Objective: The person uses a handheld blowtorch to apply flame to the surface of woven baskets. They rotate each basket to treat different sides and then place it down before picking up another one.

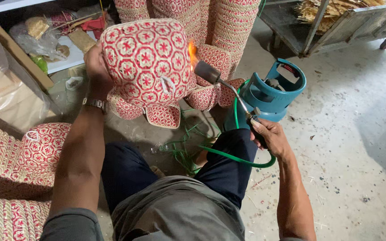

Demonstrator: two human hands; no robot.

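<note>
Left hand (95, 62) grips woven red-and-cream basket (146, 62) at far-left edge, lifted above knees, bottom turned toward camera. Right hand (269, 136) clenched on handle of gas torch (222, 85); flame (192, 51) licks right side of basket. Probably light, stiff but springy weave, dry, easy to scorch. Best held at rim, away from flame. Green hose (235, 158) runs to blue gas cylinder (271, 91) at right.

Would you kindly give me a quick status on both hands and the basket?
Left hand holds woven basket up. Right hand grips gas torch; flame licks the basket's side. Green hose runs to teal cylinder. Nothing between.
</note>
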